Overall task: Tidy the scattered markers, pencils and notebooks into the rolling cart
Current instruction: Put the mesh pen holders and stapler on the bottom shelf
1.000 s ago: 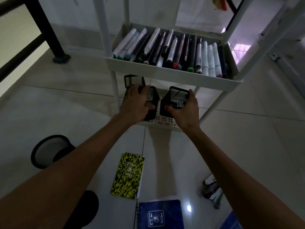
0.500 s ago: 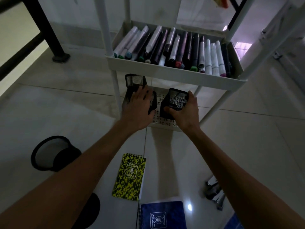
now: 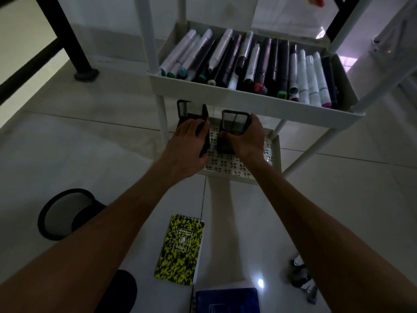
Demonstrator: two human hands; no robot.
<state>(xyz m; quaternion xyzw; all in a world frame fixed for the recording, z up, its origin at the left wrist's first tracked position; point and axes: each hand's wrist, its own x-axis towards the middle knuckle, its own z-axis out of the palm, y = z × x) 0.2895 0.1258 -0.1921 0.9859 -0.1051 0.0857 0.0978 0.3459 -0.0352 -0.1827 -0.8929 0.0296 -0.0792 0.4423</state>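
Observation:
A white rolling cart point(image 3: 248, 102) stands ahead; its upper tray holds several markers point(image 3: 255, 64) laid side by side. On the perforated lower tray point(image 3: 228, 168) stand two black mesh pen holders. My left hand point(image 3: 187, 145) grips the left mesh holder point(image 3: 191, 109). My right hand point(image 3: 246, 138) grips the right mesh holder point(image 3: 235, 119) from its right side. On the floor near me lie a yellow-and-black notebook point(image 3: 180, 247) and a blue notebook point(image 3: 228, 300).
A round black mesh bin point(image 3: 65, 213) lies on the floor at left, with a dark round object point(image 3: 117, 292) below it. Metal staplers or clips point(image 3: 302, 279) lie at lower right. A black table leg point(image 3: 74, 48) stands at upper left.
Both hands have pushed the two mesh holders deeper onto the lower tray, under the marker tray. The view has tilted slightly.

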